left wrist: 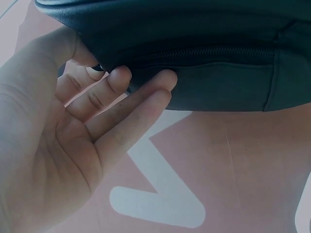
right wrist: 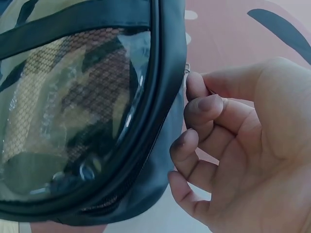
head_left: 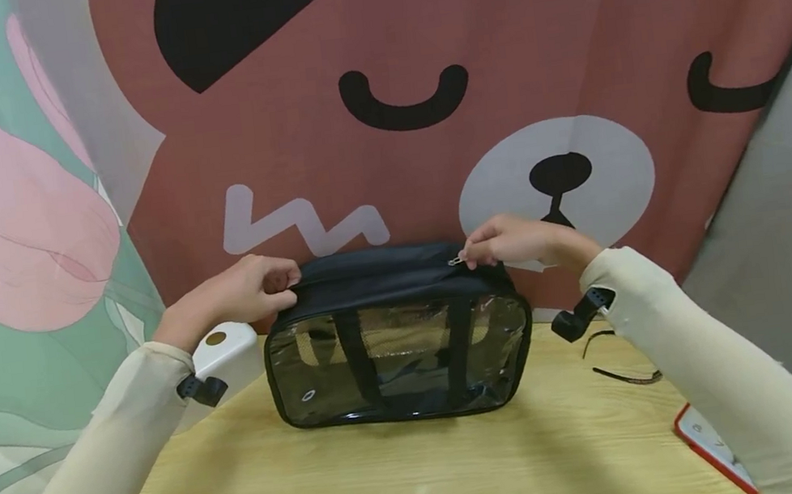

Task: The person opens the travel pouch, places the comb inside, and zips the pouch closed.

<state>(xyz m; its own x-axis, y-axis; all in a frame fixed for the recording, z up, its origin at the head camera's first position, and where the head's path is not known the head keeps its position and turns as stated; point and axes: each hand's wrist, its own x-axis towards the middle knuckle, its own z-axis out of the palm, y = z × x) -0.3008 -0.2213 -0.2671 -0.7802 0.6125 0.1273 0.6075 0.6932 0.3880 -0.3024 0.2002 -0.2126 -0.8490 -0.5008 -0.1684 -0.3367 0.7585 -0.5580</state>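
Observation:
A black toiletry bag [head_left: 402,360] with a clear front panel and mesh inside stands upright on the wooden table. My left hand [head_left: 254,287] is at its upper left end. In the left wrist view, thumb and index finger pinch the bag's edge while the other fingers [left wrist: 160,82] lie near the zipper [left wrist: 209,51]. At the top right, my right hand [head_left: 516,241] pinches the metal zipper pull [head_left: 455,260] between thumb and index finger. The right wrist view shows the pull [right wrist: 187,69] mostly covered by the fingertips, with the remaining fingers loosely bent beside the bag.
Behind the bag hangs a curtain [head_left: 418,179] with a cartoon bear face. A white container [head_left: 235,355] stands left of the bag, partly behind the left wrist. Dark-framed glasses [head_left: 627,375] and a red-edged phone-like object [head_left: 712,447] lie on the table [head_left: 393,475] at right.

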